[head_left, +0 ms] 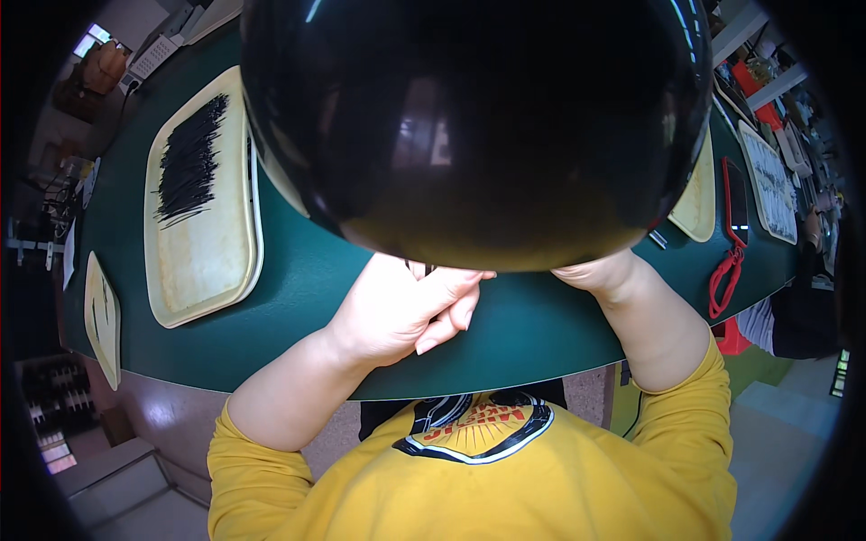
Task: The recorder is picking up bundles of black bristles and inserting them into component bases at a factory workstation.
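Note:
A large glossy black dome (pixel 469 135), perhaps a lamp shade, fills the upper middle and hides much of what lies under it. Below its lower edge is my left hand (pixel 401 311), fingers curled and closed. A bit of something thin and dark shows at its thumb side, too little to name. My right hand (pixel 597 273) reaches under the dome's right side; its fingers are hidden, so its hold cannot be seen. Left of the dome, a cream tray (pixel 203 279) carries a dense row of thin black strands (pixel 191 162).
The table (pixel 307 298) has a green top. At its left edge lies a small cream tray (pixel 102 347) with a few thin dark pieces. On the right are another cream tray (pixel 695 203), a red-edged phone (pixel 736 203) with a red strap (pixel 724 281), and a pale tray (pixel 767 180).

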The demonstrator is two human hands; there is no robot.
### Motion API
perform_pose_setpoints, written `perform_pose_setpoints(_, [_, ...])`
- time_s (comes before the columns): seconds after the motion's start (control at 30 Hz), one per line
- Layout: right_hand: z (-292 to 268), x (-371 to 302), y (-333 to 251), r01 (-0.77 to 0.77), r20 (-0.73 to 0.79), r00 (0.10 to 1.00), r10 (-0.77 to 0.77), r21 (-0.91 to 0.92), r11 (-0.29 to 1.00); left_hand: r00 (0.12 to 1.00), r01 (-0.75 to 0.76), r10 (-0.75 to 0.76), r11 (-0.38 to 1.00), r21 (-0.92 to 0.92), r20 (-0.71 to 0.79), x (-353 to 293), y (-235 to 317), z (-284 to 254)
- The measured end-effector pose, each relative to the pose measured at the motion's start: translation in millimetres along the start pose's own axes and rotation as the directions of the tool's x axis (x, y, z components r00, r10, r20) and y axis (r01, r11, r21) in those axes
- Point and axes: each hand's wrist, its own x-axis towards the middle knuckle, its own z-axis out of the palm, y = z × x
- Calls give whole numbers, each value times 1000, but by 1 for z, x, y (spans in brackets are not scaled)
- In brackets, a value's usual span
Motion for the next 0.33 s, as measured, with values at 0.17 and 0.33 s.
perform_pose_setpoints(0.17, [-2, 3, -6, -160, -174, 959, 224, 320, 934, 998, -17, 21, 998, 60, -57, 0, 2, 0])
perform_pose_setpoints(0.33, [-6, 3, -8, -173, -136, 970, 202, 196, 965, 999, -25, 27, 998, 56, -31, 0, 4, 2])
